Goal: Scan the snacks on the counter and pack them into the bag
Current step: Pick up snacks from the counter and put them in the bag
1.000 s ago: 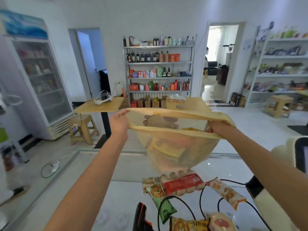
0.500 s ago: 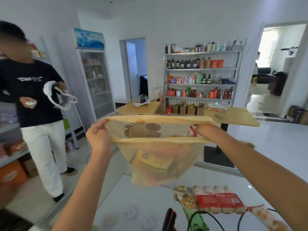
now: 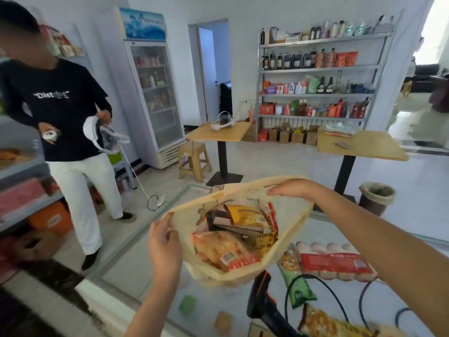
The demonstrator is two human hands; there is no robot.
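Glass counter (image 3: 136,266) below me; I hold the yellow bag (image 3: 295,222) open just above it, mouth tilted toward me, snack packets (image 3: 226,249) piled inside. Red sausage pack (image 3: 335,263), green packet (image 3: 300,288) and scanner (image 3: 262,297) lie on the counter beside the bag. My left hand (image 3: 163,242) pinches the near rim, my right hand (image 3: 289,188) grips the far rim.

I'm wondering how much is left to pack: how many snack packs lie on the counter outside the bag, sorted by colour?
Red sausage pack: 1
Green-and-orange packet: 1
Yellow-orange packet: 1
Total outside the bag: 3 in view; more may lie out of sight.
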